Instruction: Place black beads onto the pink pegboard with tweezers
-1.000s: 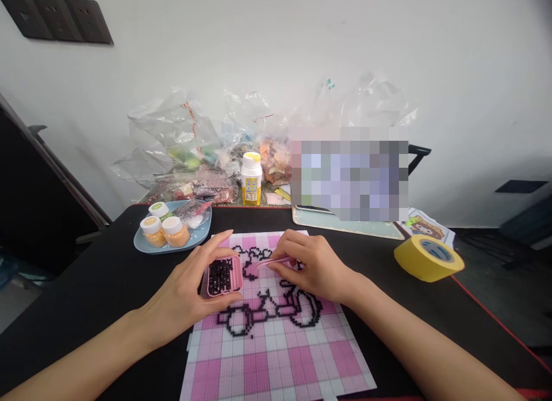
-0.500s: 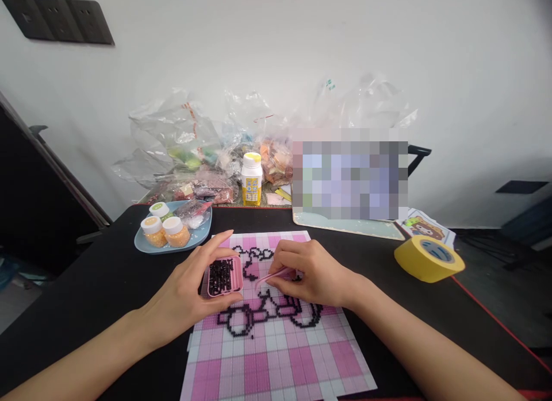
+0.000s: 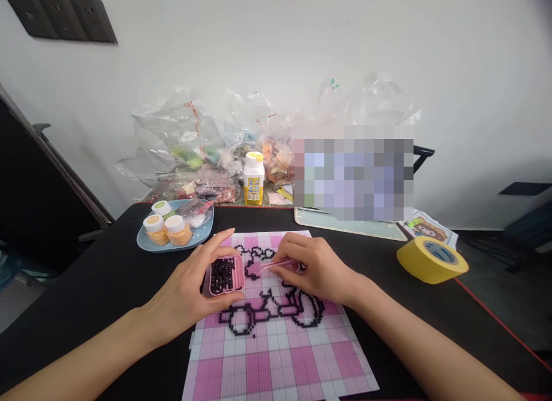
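My left hand (image 3: 190,279) grips a small pink box (image 3: 240,274) between thumb and fingers, over the left part of the board. Black beads (image 3: 221,276) fill much of the box. In my right hand (image 3: 307,265) are pink tweezers (image 3: 269,265), pinched between thumb and fingers, their tips pointing left toward the box. Whether the tips hold a bead is too small to tell. Beneath both hands lies a pink and white checked pegboard (image 3: 259,369). Black beads form outlines on it, including a rounded loop (image 3: 241,320) at lower left; my right hand hides part of the pattern.
A blue plate (image 3: 149,246) at back left carries several bead jars and a small bag. A white-yellow bottle (image 3: 254,180) stands before heaped plastic bags (image 3: 194,137). To the right are a roll of yellow tape (image 3: 414,260), a printed card (image 3: 433,230) and a blurred panel (image 3: 357,180).
My right hand has raised the tweezers' tips slightly, away from me on the board. The left hand keeps the box in nearly the same place. The view has shifted slightly.
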